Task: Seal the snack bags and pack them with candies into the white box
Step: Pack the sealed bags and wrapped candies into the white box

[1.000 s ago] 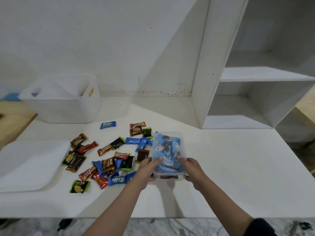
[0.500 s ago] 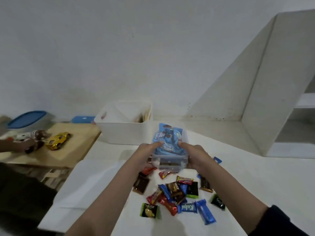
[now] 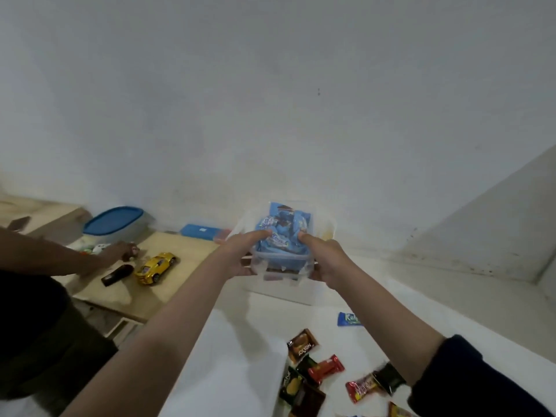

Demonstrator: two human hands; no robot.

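I hold a clear plastic container (image 3: 281, 266) filled with blue snack bags (image 3: 281, 233) out in front of me. My left hand (image 3: 240, 254) grips its left side and my right hand (image 3: 326, 260) grips its right side, thumbs on top. The container hangs directly over the white box (image 3: 326, 227), which is mostly hidden behind it. Several wrapped candies (image 3: 325, 368) lie loose on the white table at the lower right, with a blue one (image 3: 347, 319) nearer the box.
To the left stands a wooden table (image 3: 180, 275) with a yellow toy car (image 3: 155, 266), a blue-lidded tub (image 3: 115, 222) and a blue case (image 3: 200, 230). Another person's arm (image 3: 78, 260) reaches over it. A white slanted panel (image 3: 496, 224) rises at the right.
I have lifted the container off the table among the candies and carried it left and forward to above the white box. My view has swung left and upward.
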